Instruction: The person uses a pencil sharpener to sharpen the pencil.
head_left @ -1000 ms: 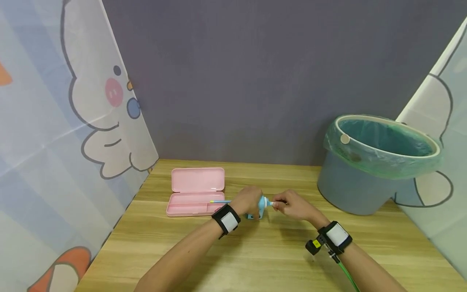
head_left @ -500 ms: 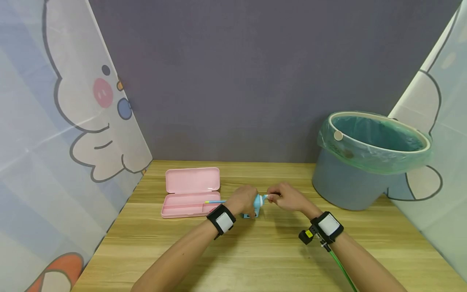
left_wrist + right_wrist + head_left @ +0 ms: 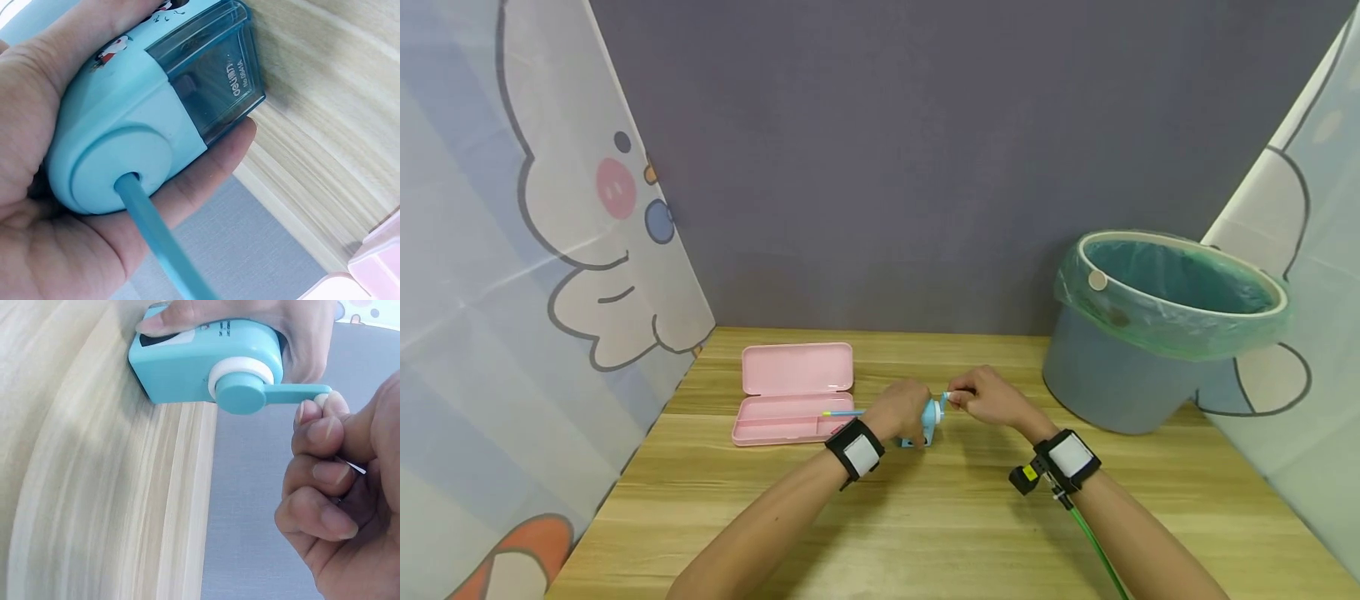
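A light blue hand-crank pencil sharpener (image 3: 119, 125) stands on the wooden table, gripped around its body by my left hand (image 3: 898, 411). Its clear blue shavings drawer (image 3: 212, 75) faces the table side in the left wrist view. A blue pencil (image 3: 159, 240) is stuck in the sharpener's hole, its yellow-tipped far end reaching over the pencil case in the head view. My right hand (image 3: 992, 397) pinches the small white knob at the end of the crank handle (image 3: 294, 393) between thumb and index finger, the other fingers curled.
An open pink pencil case (image 3: 775, 408) lies left of the sharpener, its lid tipped back. On the right stands a grey bin (image 3: 1097, 375) with a green plastic liner. A grey panel (image 3: 880, 167) rises behind the table (image 3: 880, 533), and printed cloth hangs at both sides.
My right hand has shifted up and slightly away, turning the crank handle from pointing right to pointing upward in the head view. The left hand keeps its hold; the head view has shifted slightly.
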Demonstrator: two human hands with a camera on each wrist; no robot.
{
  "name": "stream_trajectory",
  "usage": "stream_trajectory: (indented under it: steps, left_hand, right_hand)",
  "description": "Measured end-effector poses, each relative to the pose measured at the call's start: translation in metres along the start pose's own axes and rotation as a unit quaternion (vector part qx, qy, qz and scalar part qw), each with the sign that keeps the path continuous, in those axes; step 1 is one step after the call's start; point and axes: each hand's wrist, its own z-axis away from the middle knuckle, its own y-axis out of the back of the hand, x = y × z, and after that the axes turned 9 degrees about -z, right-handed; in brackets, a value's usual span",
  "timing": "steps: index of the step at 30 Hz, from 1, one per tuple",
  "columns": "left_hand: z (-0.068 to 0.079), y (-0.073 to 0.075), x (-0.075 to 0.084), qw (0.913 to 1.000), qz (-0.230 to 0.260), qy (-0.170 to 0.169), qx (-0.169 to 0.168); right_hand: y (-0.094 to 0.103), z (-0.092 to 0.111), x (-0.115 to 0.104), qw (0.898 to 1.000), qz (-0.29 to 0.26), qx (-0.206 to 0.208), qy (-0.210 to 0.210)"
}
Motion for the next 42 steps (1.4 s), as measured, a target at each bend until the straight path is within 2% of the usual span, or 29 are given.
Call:
stream_trajectory:
  steps: [10,16,30,42]
  left_hand:
    - [-0.001,0.001,0.001,0.9999,-0.008,-0.008,-0.001]
    - [-0.003,0.003,0.004,1.0000,-0.005,-0.004,-0.003]
    - [-0.007,0.011,-0.002,0.9999,0.004,-0.008,-0.012]
    - [-0.003,0.000,0.001,0.9999,-0.006,-0.005,-0.009]
  right_hand:
    - [-0.003,-0.002,0.004,0.999,0.014,0.047,-0.011]
    - [-0.001,-0.007,0.012,0.998,0.014,0.055,-0.021]
    - [0.004,-0.018,0.009,0.998,0.011,0.056,-0.031]
    - [-0.010,-0.023,0.026,0.998,0.019,0.039,-0.047]
